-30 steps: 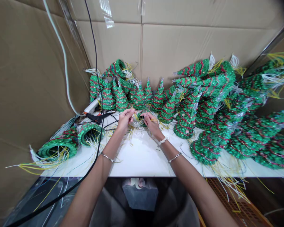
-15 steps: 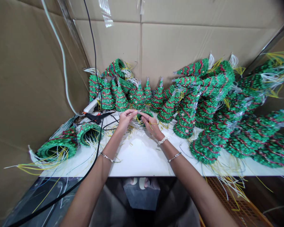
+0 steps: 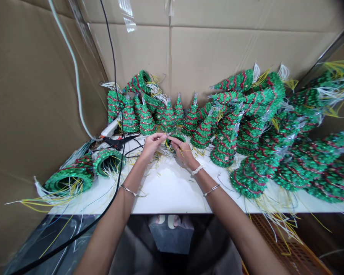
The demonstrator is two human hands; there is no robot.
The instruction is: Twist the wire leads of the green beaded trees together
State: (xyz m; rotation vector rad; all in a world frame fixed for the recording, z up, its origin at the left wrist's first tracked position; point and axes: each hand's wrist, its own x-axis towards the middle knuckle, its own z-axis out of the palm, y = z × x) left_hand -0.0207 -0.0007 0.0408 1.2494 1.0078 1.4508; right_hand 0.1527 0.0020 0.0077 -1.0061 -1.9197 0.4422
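My left hand and my right hand meet over the middle of a white table, their fingertips pinching thin wires close together. A small green tinsel tree with red trim lies just beyond them, partly hidden by my fingers. A loose yellow wire crosses my right hand. Several finished-looking tinsel trees stand in a row behind, and a large pile of them lies to the right. Two more lie on their sides at the left, their hollow bases showing and wire ends trailing.
A black cable and a white cable run down the cardboard wall behind the table. A black clamp tool lies beside a white power strip. Below the table's front edge sits an orange crate.
My hands have drawn closer together, with the fingertips now meeting over the small tree. The trees and the table items stay in place.
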